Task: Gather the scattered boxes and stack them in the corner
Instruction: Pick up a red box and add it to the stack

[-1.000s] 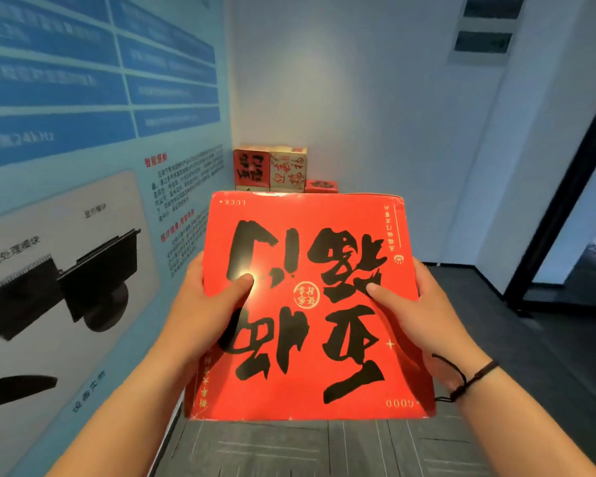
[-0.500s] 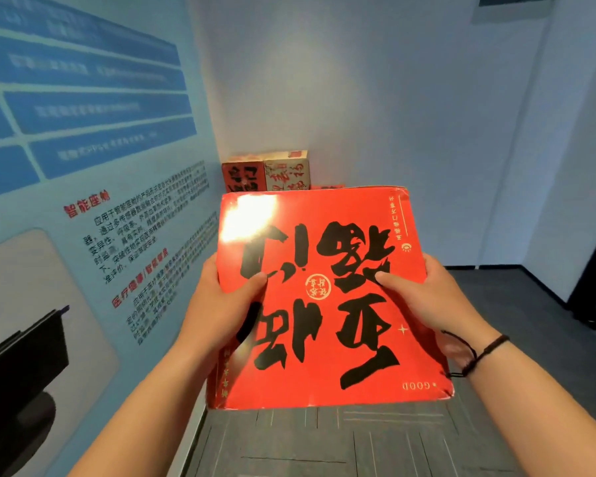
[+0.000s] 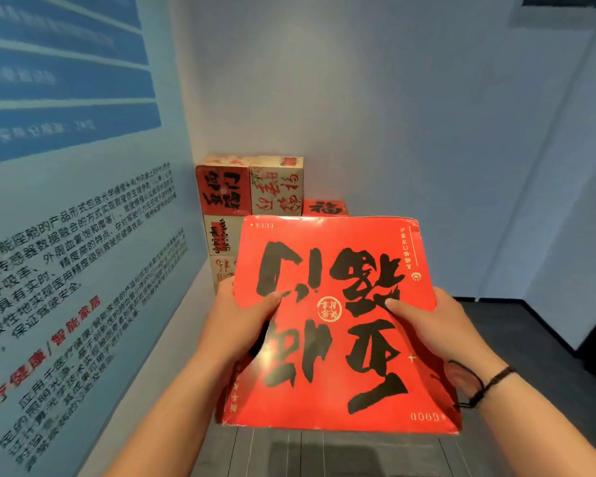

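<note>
one large red box (image 3: 338, 325) is held by two hands, left (image 3: 241, 321) and right (image 3: 437, 328). five stacked boxes (image 3: 252, 191) are seen in the corner. one blue wall poster (image 3: 69, 201) is seen.

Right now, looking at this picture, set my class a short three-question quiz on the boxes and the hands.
1. True or false: the red box rests on the floor.
2. How many hands grip it?
3. The stack in the corner stands: A) against the poster wall, B) by the dark doorway, C) in the middle of the floor.

Key:
1. False; it is held in the air.
2. Two: the left hand and the right hand.
3. A.
</note>
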Demonstrator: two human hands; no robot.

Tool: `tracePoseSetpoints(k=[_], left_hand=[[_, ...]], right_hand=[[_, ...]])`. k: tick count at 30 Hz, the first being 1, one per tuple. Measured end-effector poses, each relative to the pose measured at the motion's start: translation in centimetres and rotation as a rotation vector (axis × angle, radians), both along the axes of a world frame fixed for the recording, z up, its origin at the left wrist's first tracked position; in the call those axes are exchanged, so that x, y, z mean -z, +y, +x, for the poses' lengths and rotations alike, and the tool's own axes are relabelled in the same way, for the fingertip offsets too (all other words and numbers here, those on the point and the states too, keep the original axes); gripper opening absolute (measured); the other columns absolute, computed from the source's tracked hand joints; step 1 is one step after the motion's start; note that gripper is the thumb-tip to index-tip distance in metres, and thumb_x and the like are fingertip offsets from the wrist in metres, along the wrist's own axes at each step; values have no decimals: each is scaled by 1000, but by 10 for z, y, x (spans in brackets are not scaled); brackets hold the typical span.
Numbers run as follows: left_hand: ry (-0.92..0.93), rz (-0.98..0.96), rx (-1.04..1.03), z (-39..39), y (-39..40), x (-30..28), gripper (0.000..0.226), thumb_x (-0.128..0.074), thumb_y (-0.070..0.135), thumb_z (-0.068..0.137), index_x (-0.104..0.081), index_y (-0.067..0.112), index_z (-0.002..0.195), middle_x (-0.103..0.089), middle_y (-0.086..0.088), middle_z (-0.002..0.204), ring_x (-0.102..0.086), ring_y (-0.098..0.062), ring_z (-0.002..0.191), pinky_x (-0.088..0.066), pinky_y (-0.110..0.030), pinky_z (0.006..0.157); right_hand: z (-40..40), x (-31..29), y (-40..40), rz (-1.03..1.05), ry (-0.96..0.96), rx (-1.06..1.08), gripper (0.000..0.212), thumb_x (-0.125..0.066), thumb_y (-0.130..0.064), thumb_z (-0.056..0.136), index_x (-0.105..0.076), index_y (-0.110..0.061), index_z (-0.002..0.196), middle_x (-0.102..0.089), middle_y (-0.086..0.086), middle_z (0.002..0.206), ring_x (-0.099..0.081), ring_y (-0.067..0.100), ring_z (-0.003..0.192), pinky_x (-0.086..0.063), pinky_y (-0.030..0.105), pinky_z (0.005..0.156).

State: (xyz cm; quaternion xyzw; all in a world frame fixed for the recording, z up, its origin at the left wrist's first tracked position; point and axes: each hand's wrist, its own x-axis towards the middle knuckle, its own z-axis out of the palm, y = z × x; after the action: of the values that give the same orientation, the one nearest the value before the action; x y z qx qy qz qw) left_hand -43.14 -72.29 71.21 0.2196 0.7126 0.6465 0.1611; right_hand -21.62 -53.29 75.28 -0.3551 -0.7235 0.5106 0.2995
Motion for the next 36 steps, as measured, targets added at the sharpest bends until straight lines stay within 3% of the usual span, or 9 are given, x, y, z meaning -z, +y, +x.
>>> tracePoseSetpoints(k=[3,7,14,18,21,23,29,32,36], left_hand=[[-3,-7,18,-63,50,-22,48,-83,46,67,-69,24,107,-79,2,94,-73,-23,83,-59,-60,88],[75,-34,70,-133,114,-39,58,-78,58,64,-70,23,110,-79,1,96,-72,-22,83,-60,-59,88],[28,-38,75,-222,222,-9,69,-83,62,61,-63,28,118,-78,5,108,-76,-20,99,-59,-55,92],[81,-105,95,-268,301,9,59,-81,60,72,-67,23,116,-78,0,106,-76,-24,97,-59,-59,92],[88,-99,83,-300,366,3,47,-77,48,75,-68,18,111,-77,-10,102,-75,-31,93,-59,-56,88],[58,-126,69,-327,414,-1,58,-82,56,71,-67,22,114,-76,-8,107,-75,-31,96,-58,-59,90],[2,-116,44,-414,543,6,75,-89,71,62,-67,23,115,-75,-9,109,-75,-29,96,-59,-67,86],[-102,-75,-3,-443,584,7,88,-90,68,58,-60,11,119,-71,-11,99,-69,-27,81,-56,-54,71],[-123,-77,25,-499,638,4,82,-83,60,65,-58,4,120,-65,-11,89,-62,-27,74,-49,-46,66]], right_hand=[[-59,-21,42,41,-8,12,15,-77,-16,89,-76,-27,80,-77,-17,77,-73,13,86,-55,35,81],[-116,-34,100,51,-2,65,5,-77,-21,89,-77,-26,88,-79,-14,82,-74,14,87,-56,36,83],[-203,-4,199,-40,41,94,8,-77,-17,90,-78,-24,92,-81,-6,88,-77,22,89,-59,44,89],[-250,14,284,-43,3,76,7,-77,-20,89,-78,-26,88,-81,-3,90,-76,24,90,-58,48,91],[-289,12,355,-19,23,48,15,-76,-16,90,-73,-29,84,-77,-4,91,-71,14,82,-54,35,76],[-313,5,401,-18,43,29,16,-74,-14,91,-72,-28,85,-76,-7,90,-67,6,77,-48,26,65],[-383,-15,525,15,46,28,14,-74,-16,92,-72,-28,85,-75,-10,87,-68,9,78,-48,25,67],[-416,-11,565,-18,39,36,12,-75,-16,92,-73,-28,88,-75,-9,87,-69,11,76,-50,26,66],[-472,-12,614,-23,23,26,13,-74,-19,93,-71,-31,90,-72,-13,86,-66,5,75,-44,23,61]])
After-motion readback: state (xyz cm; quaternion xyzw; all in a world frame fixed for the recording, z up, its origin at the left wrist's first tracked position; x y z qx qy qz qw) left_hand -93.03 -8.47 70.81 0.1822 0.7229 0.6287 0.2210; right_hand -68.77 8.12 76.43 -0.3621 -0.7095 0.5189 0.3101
